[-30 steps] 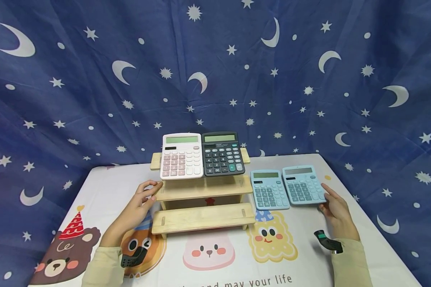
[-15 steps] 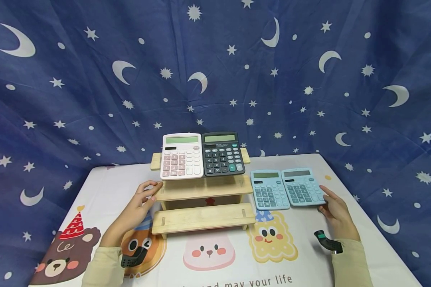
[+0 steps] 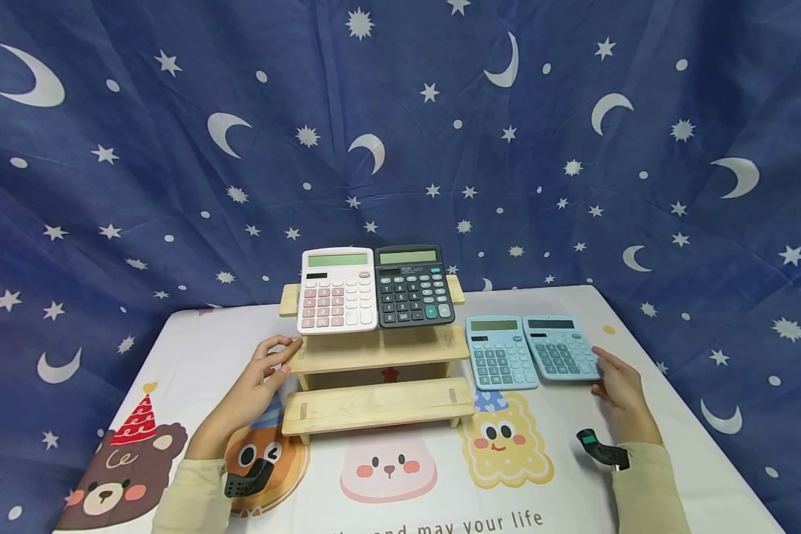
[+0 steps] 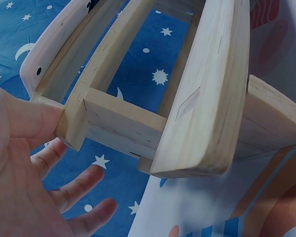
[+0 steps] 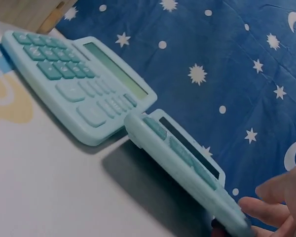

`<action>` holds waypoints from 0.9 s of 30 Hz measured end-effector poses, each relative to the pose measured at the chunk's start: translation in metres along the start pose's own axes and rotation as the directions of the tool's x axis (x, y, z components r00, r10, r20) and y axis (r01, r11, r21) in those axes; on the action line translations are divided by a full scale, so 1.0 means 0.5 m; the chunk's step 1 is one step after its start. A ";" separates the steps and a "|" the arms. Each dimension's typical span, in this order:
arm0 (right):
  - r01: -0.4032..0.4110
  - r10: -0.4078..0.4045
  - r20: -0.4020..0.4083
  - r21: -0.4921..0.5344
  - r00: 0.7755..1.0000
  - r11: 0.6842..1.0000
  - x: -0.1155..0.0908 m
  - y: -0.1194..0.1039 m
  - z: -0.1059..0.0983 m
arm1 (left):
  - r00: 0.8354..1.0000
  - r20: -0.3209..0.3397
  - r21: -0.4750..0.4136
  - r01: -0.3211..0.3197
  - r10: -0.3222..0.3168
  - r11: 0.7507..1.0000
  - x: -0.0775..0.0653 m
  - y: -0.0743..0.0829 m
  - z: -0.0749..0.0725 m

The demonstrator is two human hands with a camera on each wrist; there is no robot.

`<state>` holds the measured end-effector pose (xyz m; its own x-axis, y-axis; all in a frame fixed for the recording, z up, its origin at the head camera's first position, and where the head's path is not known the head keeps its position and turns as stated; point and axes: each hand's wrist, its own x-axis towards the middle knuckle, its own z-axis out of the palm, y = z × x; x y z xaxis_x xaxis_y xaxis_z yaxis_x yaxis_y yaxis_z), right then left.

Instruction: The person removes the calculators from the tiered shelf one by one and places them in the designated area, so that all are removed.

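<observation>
My left hand (image 3: pixel 259 382) pinches the left end of the middle board of a stepped wooden stand (image 3: pixel 380 352). In the left wrist view the thumb lies against that board end, with the other fingers spread below. My right hand (image 3: pixel 627 393) holds the right edge of a light blue calculator (image 3: pixel 561 348). The right wrist view shows this calculator (image 5: pixel 182 163) tilted, a shadow under it. Just left of it a second light blue calculator (image 3: pixel 500 354) lies on the table. On the top shelf a white calculator (image 3: pixel 337 291) and a black calculator (image 3: pixel 414 288) lean side by side.
The two lower shelf boards (image 3: pixel 380 406) are bare. A white tablecloth (image 3: pixel 400 512) with cartoon prints covers the table. A dark blue curtain (image 3: pixel 400 185) with moons and stars hangs behind. Black camera mounts (image 3: pixel 601 449) sit on both wrists.
My right hand has shifted slightly left, bringing the right-hand blue calculator lower and its tilt changed, its display now darker. My left hand and the stand have stayed put.
</observation>
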<state>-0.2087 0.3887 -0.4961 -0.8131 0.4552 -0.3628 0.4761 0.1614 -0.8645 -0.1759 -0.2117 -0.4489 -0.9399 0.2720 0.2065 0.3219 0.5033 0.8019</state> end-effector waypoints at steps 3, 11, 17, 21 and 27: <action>0.038 -0.039 -0.028 -0.062 0.999 0.997 -0.002 -0.005 0.004 | 1.000 0.001 -0.003 0.003 -0.003 1.000 0.000 0.000 0.000; 0.127 -0.133 -0.040 -0.138 0.990 0.982 -0.007 -0.014 0.014 | 1.000 0.002 -0.015 0.009 -0.009 1.000 -0.001 -0.001 -0.001; 0.134 -0.141 -0.028 -0.179 0.990 0.975 -0.012 -0.016 0.018 | 1.000 0.000 -0.013 0.005 -0.005 1.000 0.000 -0.005 0.001; 0.133 -0.141 -0.025 -0.205 0.990 0.970 -0.017 -0.019 0.021 | 1.000 -0.005 -0.011 -0.006 0.006 1.000 -0.001 -0.004 0.001; 0.141 -0.151 -0.028 -0.225 0.988 0.964 -0.019 -0.020 0.024 | 0.999 -0.022 -0.008 -0.031 0.030 0.999 -0.002 0.000 0.002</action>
<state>-0.2095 0.3723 -0.4882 -0.8661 0.4498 -0.2179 0.4195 0.4171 -0.8063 -0.1748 -0.2113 -0.4498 -0.9320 0.2687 0.2433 0.3495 0.4878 0.7999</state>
